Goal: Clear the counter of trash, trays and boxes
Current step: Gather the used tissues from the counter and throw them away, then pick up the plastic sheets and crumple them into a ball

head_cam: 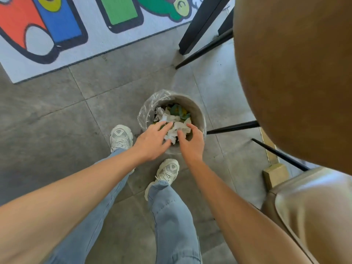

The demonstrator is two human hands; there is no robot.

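Note:
A small round grey trash bin (pixel 198 113) lined with a clear plastic bag stands on the floor in front of my feet. Crumpled white paper (pixel 172 128) lies on top of green and yellow scraps inside it. Both my hands hover over the bin's near rim. My left hand (pixel 152 142) has its fingers spread and touches the left side of the paper. My right hand (pixel 190 141) has its fingers apart, its fingertips resting against the paper's right side. Neither hand closes around the paper.
A brown round tabletop (pixel 297 77) fills the upper right, with black metal legs (pixel 232 127) close to the bin's right side. A tan padded seat (pixel 312 204) is at the lower right. A colourful rug (pixel 80 29) covers the far floor. Grey tiles surround my feet.

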